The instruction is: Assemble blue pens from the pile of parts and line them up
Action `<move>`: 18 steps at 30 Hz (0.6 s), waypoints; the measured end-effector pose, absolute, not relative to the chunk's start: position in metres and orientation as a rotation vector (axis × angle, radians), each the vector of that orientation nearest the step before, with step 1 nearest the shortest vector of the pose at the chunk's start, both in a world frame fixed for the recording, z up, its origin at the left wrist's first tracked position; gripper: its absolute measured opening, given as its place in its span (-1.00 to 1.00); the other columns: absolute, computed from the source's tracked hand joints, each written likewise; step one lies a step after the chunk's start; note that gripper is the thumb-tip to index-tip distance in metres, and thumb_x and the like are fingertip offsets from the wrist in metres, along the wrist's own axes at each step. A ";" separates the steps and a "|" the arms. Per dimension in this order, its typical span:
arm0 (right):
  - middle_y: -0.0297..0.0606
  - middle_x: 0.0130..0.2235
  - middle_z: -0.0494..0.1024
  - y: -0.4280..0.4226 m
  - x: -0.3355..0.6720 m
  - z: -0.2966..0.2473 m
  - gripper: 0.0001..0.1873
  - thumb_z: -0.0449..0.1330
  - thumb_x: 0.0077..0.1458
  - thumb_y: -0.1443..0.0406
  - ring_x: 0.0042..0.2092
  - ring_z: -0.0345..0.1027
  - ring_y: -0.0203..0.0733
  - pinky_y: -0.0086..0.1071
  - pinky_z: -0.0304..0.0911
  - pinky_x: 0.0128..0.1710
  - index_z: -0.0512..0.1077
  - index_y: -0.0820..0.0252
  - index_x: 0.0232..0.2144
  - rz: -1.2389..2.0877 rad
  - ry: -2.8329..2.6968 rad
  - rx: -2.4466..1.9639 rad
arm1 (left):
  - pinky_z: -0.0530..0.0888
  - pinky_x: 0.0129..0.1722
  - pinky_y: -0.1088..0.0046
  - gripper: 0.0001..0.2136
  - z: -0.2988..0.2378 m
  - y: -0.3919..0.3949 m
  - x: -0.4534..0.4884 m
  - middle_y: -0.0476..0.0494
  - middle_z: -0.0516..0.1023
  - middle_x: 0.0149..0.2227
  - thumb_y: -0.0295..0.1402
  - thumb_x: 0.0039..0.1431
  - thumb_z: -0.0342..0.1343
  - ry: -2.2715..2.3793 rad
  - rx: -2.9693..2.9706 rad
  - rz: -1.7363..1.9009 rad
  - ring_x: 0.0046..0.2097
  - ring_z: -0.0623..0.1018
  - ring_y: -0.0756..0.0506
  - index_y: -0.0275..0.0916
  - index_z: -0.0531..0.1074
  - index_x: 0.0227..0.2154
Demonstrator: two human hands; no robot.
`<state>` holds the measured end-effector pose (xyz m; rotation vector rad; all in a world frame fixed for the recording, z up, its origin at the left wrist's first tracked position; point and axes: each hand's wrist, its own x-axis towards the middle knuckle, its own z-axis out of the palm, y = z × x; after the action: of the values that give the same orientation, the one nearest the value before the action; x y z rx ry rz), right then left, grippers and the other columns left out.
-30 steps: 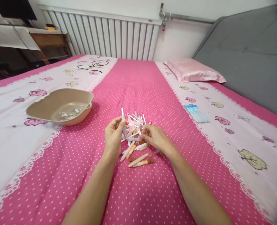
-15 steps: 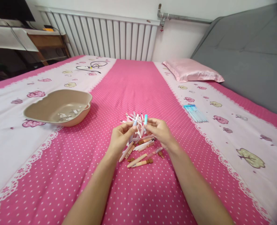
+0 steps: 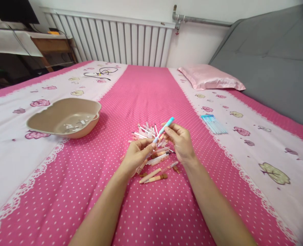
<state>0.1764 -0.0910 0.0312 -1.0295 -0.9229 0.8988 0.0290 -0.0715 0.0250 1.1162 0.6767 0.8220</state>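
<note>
The left hand (image 3: 138,152) pinches a pale pen barrel (image 3: 155,139) between thumb and fingers, while the right hand (image 3: 180,140) grips a blue cap (image 3: 168,123) that meets the barrel's upper end, tilted away (how far it is seated, I cannot tell); loose pen parts (image 3: 157,160) lie beneath and around the fingertips, a row of blue pens (image 3: 214,124) well to their right

The left hand (image 3: 138,154) pinches the pen (image 3: 164,130) at its lower end, the right hand (image 3: 179,141) at its upper end, and both bare forearms (image 3: 104,205) slant inward toward it.
</note>
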 end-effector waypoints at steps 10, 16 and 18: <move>-0.38 -0.48 0.41 -0.093 0.174 0.030 -0.77 0.22 -0.06 0.22 -0.51 0.19 -0.40 -0.49 0.15 -0.53 0.49 0.20 -0.31 0.934 -1.083 -1.085 | 0.31 -0.52 0.60 -0.77 0.026 -0.071 0.028 -0.07 0.48 -0.54 -0.25 -0.11 0.26 0.679 1.171 0.816 -0.52 0.39 0.05 -0.32 0.53 -0.42; -0.37 -0.46 0.44 -0.093 0.172 0.031 -0.80 0.19 -0.03 0.22 -0.52 0.18 -0.41 -0.49 0.16 -0.54 0.50 0.17 -0.32 0.932 -1.134 -1.083 | 0.29 -0.52 0.61 -0.77 0.023 -0.070 0.027 -0.06 0.47 -0.53 -0.27 -0.07 0.24 0.679 1.180 0.820 -0.53 0.38 0.06 -0.33 0.53 -0.38; -0.36 -0.44 0.46 -0.093 0.172 0.030 -0.79 0.20 -0.03 0.21 -0.52 0.19 -0.41 -0.49 0.17 -0.54 0.49 0.17 -0.32 0.939 -1.140 -1.087 | 0.29 -0.53 0.60 -0.76 0.022 -0.069 0.027 -0.06 0.47 -0.53 -0.26 -0.08 0.24 0.683 1.180 0.822 -0.53 0.37 0.06 -0.33 0.53 -0.37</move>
<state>0.1716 -0.0930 0.0301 -1.0869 -1.1403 0.9388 0.0271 -0.0695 0.0225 1.1801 0.6830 0.8219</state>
